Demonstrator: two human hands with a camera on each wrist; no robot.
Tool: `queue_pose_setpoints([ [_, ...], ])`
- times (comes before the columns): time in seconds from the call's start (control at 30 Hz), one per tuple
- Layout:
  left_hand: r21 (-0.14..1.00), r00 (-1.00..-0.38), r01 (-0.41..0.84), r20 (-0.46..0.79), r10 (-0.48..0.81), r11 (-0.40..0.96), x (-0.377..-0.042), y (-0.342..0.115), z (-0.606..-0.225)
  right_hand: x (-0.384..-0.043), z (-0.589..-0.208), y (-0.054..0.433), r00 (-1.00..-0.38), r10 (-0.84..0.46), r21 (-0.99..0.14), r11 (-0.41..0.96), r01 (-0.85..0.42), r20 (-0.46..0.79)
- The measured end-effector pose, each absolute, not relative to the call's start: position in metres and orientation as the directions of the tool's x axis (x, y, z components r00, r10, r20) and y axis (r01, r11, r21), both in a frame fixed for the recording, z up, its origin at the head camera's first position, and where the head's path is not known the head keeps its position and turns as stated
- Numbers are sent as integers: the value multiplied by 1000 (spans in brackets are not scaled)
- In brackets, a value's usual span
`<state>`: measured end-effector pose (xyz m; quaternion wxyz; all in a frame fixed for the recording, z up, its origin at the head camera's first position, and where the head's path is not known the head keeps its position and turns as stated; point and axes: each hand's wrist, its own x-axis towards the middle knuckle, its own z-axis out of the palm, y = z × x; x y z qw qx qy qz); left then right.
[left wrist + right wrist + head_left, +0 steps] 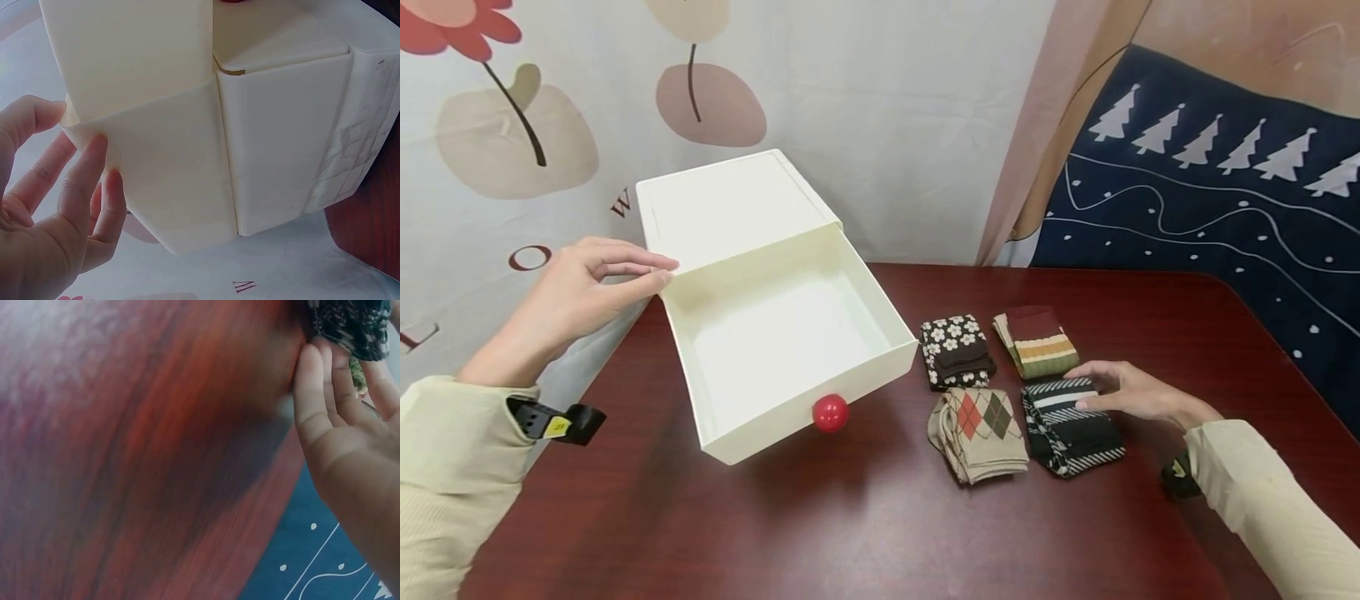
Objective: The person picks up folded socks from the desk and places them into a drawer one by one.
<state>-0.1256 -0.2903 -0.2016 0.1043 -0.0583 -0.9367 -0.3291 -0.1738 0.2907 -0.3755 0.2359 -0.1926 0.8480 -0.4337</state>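
Note:
A white drawer box [730, 208] has its top drawer [801, 417] pulled out, with a round red knob on the front and a bare inside. My left hand [595, 279] pinches the box's front left edge between thumb and fingers; the left wrist view shows the fingertips [97, 147] against its side wall. On the table, my right hand [1131, 392] grips a folded black-and-white striped pair of socks [1071, 437] at its right end, thumb on top. In the right wrist view only one end of these socks [353, 328] shows.
Beside them lie folded argyle socks [985, 433], flower-patterned socks [951, 342] and striped maroon-and-green socks [1041, 346]. Lower white units [287, 137] stand beneath the opened one. A printed curtain [887, 125] hangs behind the dark red table [880, 533].

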Motion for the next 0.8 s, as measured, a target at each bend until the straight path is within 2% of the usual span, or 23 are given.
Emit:
queue_pose_setpoints([
  [0.43, 622, -971, 187, 234, 47, 760, -125, -289, -202, -167, -371, 288, -823, -499, -817, 572, -79, -270],
  [0.8, 609, -969, 185, 246, 38, 772, -125, -290, -202, -153, -370, 283, -850, -508, -810, 554, -196, -142],
])
